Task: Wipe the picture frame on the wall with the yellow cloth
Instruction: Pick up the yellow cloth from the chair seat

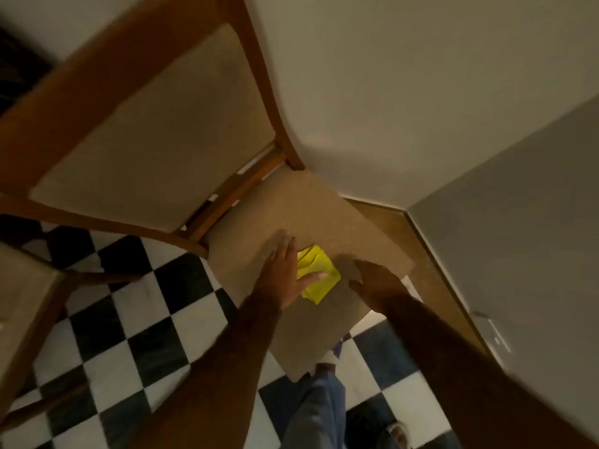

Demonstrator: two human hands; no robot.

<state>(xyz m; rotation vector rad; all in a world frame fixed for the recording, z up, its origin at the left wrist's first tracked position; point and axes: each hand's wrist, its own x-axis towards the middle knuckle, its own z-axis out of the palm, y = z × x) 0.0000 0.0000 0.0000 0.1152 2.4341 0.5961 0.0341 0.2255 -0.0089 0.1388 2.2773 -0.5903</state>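
Observation:
A folded yellow cloth [317, 275] lies on the beige seat of a wooden chair [324, 222]. My left hand [285, 273] rests flat beside the cloth on its left, fingers spread, with the thumb lying across the cloth's near edge. My right hand [376, 280] hovers just to the right of the cloth, fingers loosely curled, holding nothing. No picture frame is in view; only bare wall shows above the chair.
The chair's padded back [155, 131] rises at the left, close to the pale wall [421, 92]. Another chair [29, 303] stands at the far left. The floor is black-and-white checkered tile [129, 335]. A wooden skirting board [431, 270] runs along the wall corner.

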